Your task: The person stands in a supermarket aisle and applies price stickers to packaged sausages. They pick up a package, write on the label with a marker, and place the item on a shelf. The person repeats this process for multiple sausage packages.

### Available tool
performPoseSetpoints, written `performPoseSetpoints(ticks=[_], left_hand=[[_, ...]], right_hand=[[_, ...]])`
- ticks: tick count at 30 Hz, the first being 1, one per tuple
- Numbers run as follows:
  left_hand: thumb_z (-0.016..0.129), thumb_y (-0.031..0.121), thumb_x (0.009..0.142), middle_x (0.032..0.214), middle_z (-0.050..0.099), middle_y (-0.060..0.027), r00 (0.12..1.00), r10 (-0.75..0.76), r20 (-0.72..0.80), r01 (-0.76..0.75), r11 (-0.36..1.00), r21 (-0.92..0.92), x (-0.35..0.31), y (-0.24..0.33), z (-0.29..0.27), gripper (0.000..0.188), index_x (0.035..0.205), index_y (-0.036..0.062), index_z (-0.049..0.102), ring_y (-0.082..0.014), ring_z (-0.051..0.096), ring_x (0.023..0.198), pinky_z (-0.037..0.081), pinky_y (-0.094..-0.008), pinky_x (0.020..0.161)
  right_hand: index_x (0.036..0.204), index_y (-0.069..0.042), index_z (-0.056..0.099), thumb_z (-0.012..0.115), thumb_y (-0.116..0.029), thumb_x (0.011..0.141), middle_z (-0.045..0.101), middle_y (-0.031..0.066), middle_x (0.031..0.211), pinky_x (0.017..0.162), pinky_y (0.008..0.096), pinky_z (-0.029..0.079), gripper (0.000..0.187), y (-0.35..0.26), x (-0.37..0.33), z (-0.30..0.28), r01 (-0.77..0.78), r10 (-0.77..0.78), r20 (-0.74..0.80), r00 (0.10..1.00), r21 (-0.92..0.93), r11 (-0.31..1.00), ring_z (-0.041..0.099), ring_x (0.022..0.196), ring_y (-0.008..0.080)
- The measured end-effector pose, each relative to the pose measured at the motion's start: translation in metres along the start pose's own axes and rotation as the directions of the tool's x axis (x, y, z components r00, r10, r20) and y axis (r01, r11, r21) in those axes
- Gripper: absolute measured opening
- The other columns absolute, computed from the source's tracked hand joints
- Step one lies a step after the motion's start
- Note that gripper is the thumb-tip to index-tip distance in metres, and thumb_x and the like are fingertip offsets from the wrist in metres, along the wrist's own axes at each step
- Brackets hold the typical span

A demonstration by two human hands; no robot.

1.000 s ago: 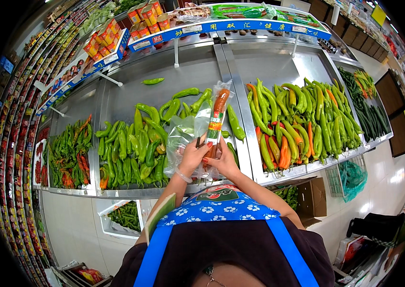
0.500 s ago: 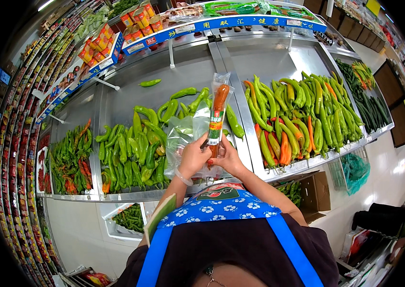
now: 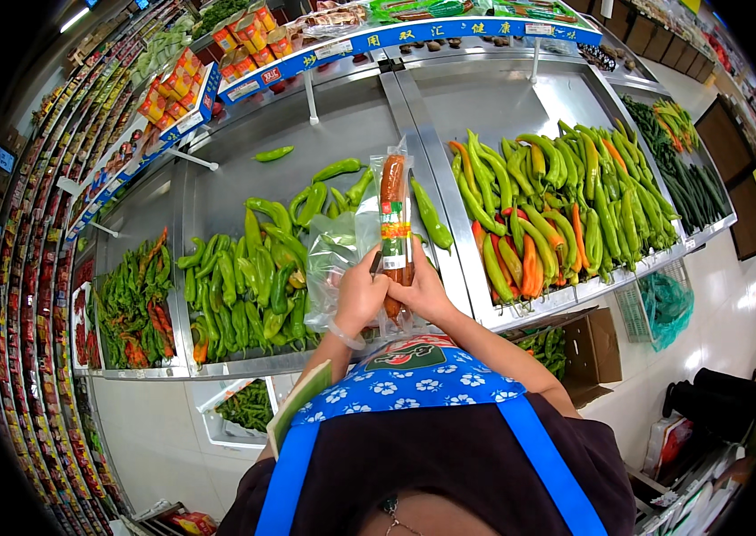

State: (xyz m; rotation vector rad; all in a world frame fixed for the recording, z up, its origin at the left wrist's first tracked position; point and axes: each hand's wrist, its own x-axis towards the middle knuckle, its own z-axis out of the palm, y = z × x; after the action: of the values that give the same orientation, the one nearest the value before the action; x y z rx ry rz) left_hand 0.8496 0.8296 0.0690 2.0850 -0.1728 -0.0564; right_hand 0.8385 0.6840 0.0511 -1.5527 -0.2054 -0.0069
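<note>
A vacuum-packed sausage [image 3: 391,192], reddish brown with a green, yellow and red label, stands lengthwise between my hands in front of my chest. My left hand [image 3: 362,295] is closed around its left side, and a dark thin object like a pen [image 3: 375,263] sticks up at those fingers. On the other side my right hand [image 3: 425,288] grips the pack's lower part, its fingers largely hidden behind. Beside my left hand hangs a crumpled clear plastic bag [image 3: 329,272]; what holds it is hidden. Long green peppers [image 3: 257,268] lie in the metal tray below.
Green and orange chili peppers [image 3: 566,214] fill a tray at the right. Wrinkled green and red peppers [image 3: 135,308] lie at the far left. Above the back edge runs a shelf with a blue front strip [image 3: 414,37]. A cardboard box [image 3: 594,350] and a green crate [image 3: 633,313] stand below.
Between my hands the sausage pack has turned more upright, and its label faces me more fully. Both hands have shifted slightly left, still gripping it.
</note>
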Motion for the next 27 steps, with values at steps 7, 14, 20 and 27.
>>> performPoseSetpoints(ticks=[7, 14, 20, 27], left_hand=[[0.054, 0.005, 0.075, 0.09, 0.066, -0.0174, 0.992, 0.089, -0.085, -0.088, 0.996, 0.014, -0.006, 0.009, 0.005, 0.049, 0.123, 0.0097, 0.062, -0.0339, 0.064, 0.076, 0.05, -0.0381, 0.07], [0.055, 0.005, 0.076, 0.09, 0.064, -0.0151, 0.986, 0.151, -0.065, -0.145, 0.984, 0.1, -0.01, 0.031, -0.003, 0.042, 0.117, 0.009, 0.066, -0.0319, 0.063, 0.077, 0.05, -0.0369, 0.07], [0.056, 0.004, 0.076, 0.081, 0.062, -0.0127, 0.982, 0.183, -0.045, -0.179, 0.981, 0.071, -0.012, 0.025, 0.0, 0.042, 0.117, 0.009, 0.067, -0.0256, 0.06, 0.067, 0.048, -0.0327, 0.063], [0.056, 0.002, 0.078, 0.074, 0.059, -0.0091, 0.993, 0.11, -0.044, -0.11, 0.994, -0.013, -0.012, 0.013, 0.004, 0.042, 0.118, 0.0075, 0.066, -0.0148, 0.055, 0.061, 0.044, -0.0282, 0.059]], right_hand=[[0.142, -0.006, 0.017, 0.075, -0.008, 0.073, 0.052, 0.0114, 0.115, 0.087, 0.0325, 0.049, 0.09, -0.001, -0.001, -0.002, -0.176, 0.17, 0.046, 0.984, 0.203, 0.963, 0.057, 0.102, 0.0182], [0.13, -0.008, 0.031, 0.077, -0.001, 0.07, 0.051, 0.007, 0.115, 0.092, 0.0342, 0.047, 0.076, 0.012, -0.003, -0.001, -0.199, 0.183, 0.077, 0.98, 0.392, 0.898, 0.055, 0.108, 0.0169], [0.136, -0.009, 0.028, 0.069, 0.009, 0.068, 0.05, 0.0068, 0.117, 0.092, 0.0337, 0.047, 0.081, 0.016, -0.002, -0.012, -0.298, 0.219, 0.203, 0.954, 0.597, 0.744, 0.055, 0.107, 0.018], [0.139, -0.01, 0.024, 0.061, 0.012, 0.065, 0.049, 0.0064, 0.117, 0.092, 0.0338, 0.047, 0.086, 0.016, -0.001, -0.015, -0.334, 0.227, 0.245, 0.942, 0.64, 0.692, 0.056, 0.106, 0.0179]])
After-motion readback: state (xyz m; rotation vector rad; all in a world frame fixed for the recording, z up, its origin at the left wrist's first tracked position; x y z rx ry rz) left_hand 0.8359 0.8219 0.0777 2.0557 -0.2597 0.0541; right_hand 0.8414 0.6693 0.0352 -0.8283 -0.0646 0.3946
